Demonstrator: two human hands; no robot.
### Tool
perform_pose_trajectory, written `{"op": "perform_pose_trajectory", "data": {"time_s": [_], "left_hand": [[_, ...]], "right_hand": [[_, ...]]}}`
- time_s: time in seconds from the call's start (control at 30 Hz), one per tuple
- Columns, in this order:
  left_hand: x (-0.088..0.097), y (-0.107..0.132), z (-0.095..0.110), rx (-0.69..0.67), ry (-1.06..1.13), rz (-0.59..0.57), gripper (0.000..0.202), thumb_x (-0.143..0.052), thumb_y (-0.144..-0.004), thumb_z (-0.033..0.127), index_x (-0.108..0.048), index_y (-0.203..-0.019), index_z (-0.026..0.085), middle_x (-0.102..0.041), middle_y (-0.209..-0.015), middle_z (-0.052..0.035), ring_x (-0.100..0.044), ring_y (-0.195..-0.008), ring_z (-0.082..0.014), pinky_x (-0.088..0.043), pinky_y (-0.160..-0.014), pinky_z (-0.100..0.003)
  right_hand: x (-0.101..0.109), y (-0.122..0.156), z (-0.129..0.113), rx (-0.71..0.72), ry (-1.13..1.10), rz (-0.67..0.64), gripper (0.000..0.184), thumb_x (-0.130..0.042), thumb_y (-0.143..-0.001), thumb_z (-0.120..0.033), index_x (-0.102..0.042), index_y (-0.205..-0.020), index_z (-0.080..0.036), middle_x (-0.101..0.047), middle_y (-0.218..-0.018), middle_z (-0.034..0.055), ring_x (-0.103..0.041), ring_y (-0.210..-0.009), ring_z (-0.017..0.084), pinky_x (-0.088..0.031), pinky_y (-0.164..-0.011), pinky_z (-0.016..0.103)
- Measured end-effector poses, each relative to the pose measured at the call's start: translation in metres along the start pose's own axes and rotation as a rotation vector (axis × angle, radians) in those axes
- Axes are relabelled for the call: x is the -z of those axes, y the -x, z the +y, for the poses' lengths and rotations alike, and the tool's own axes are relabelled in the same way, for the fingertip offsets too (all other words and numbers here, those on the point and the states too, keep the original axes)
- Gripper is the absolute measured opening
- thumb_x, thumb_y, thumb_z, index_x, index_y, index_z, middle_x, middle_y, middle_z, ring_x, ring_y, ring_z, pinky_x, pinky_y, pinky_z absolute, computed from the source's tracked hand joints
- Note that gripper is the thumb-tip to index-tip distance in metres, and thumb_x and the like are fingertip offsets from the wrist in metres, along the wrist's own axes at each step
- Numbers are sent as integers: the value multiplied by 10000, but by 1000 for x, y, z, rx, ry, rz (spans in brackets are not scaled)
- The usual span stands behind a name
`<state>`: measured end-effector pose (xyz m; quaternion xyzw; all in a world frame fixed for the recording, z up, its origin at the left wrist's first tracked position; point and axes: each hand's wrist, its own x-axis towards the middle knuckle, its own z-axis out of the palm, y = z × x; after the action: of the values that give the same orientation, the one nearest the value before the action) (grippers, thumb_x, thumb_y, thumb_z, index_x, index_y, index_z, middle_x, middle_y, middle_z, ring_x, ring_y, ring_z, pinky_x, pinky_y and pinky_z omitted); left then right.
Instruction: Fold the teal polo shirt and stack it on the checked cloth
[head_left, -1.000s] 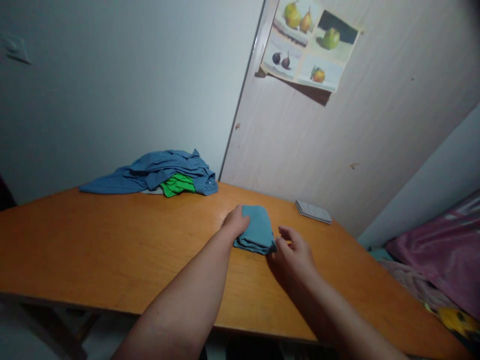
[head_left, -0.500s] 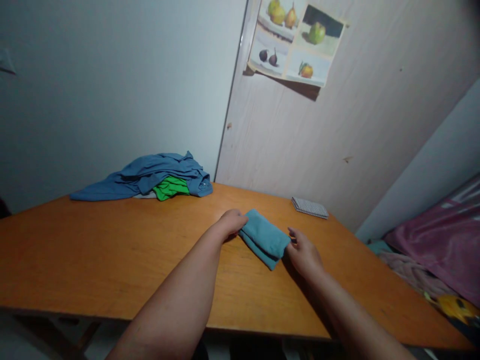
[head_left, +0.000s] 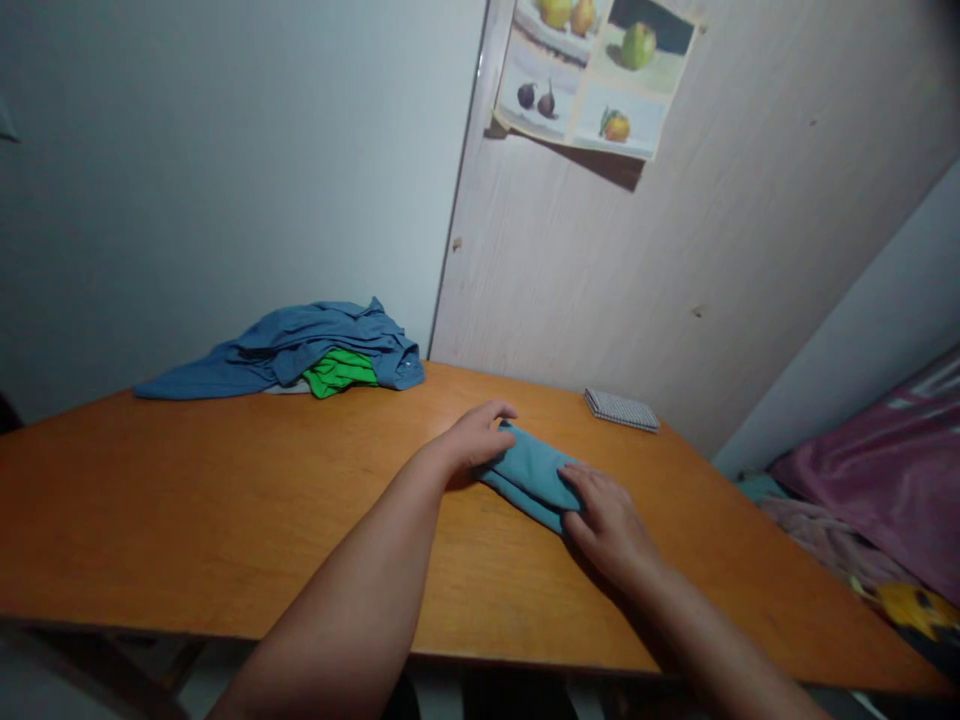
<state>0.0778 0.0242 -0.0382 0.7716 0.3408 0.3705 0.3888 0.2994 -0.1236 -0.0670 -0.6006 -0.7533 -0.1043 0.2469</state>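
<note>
A small folded teal cloth (head_left: 534,476) lies on the orange wooden table (head_left: 225,500), right of the middle. My left hand (head_left: 480,438) rests on the cloth's far left end, fingers laid over it. On the near right end my right hand (head_left: 609,518) lies flat, its fingers stretched out and pressing down. Both forearms reach in from the bottom edge.
A heap of blue clothes (head_left: 300,345) with a green piece (head_left: 341,370) sits at the table's back, against the grey wall. A small striped folded cloth (head_left: 621,409) lies at the back right. Purple bedding (head_left: 877,480) is at the right. A fruit picture (head_left: 592,75) hangs above.
The teal cloth has turned slantwise on the table. My left hand opened over its far end, and my right hand moved from beside the cloth onto its near end.
</note>
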Motion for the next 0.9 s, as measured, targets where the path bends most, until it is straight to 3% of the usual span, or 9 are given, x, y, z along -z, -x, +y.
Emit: {"op": "perform_pose_trajectory", "data": {"time_s": [0.07,0.13,0.23,0.4,0.53,0.63,0.77,0.9], "left_hand": [[-1,2,7,-140,-140,-127,579,-647,-708,241,-583,-1283,243,-636,-1216,-84,-591,-1084,-251,-497,-904,-357],[-3,4,10,-243,-332,-205,690,-712,-660,275,-563,-1333,255,-570,-1365,-86,-497,-1263,-309,-405,-1069,-435],[-5,5,8,-290,-576,-130,658,-703,-693,265,-576,-1339,267,-543,-1426,-65,-401,-1361,-346,-272,-1161,-504],[-6,3,3,-241,-649,64,389,-555,-842,182,-663,-1204,273,-678,-1216,-42,-569,-1156,-253,-410,-1033,-402],[-5,2,4,-270,-646,119,324,-549,-864,189,-683,-1149,270,-692,-1160,-43,-585,-1110,-246,-433,-979,-389],[-5,2,4,-305,-650,113,292,-557,-871,197,-688,-1124,263,-693,-1135,-47,-588,-1092,-245,-435,-964,-388],[-7,1,5,-349,-642,109,269,-574,-873,200,-684,-1110,265,-690,-1117,-42,-588,-1074,-238,-434,-957,-381],[-7,3,10,-334,-628,129,198,-614,-880,279,-658,-1071,247,-676,-1092,-46,-587,-1061,-234,-443,-931,-362]], "right_hand": [[-5,-4,5,-72,-43,12,442,-528,-832,-219,-632,-1262,-228,-669,-1277,101,-592,-1196,295,-441,-1026,495],[-6,-12,8,-170,-137,39,367,-511,-862,-263,-659,-1198,-247,-711,-1186,83,-646,-1085,278,-492,-951,458],[1,-27,7,-296,-293,87,315,-478,-899,-329,-673,-1138,-266,-742,-1072,52,-678,-956,244,-531,-832,382],[23,-44,-1,-319,-282,58,287,-483,-896,-358,-694,-1058,-250,-741,-1008,41,-665,-885,219,-495,-736,311],[40,-48,-12,-296,47,-92,243,-511,-882,-326,-702,-1006,-242,-730,-922,59,-651,-848,233,-431,-705,322],[47,-56,-28,-231,255,-211,263,-587,-864,-396,-686,-1059,-249,-732,-953,77,-649,-928,275,-404,-763,360],[39,-78,-50,-225,385,-251,541,-639,-827,-568,-586,-1247,-231,-718,-1084,131,-644,-1006,316,-404,-804,389],[25,-103,-47,-249,381,-291,322,-506,-939,-443,-622,-1172,-254,-728,-1064,115,-671,-959,276,-418,-740,338]]}}
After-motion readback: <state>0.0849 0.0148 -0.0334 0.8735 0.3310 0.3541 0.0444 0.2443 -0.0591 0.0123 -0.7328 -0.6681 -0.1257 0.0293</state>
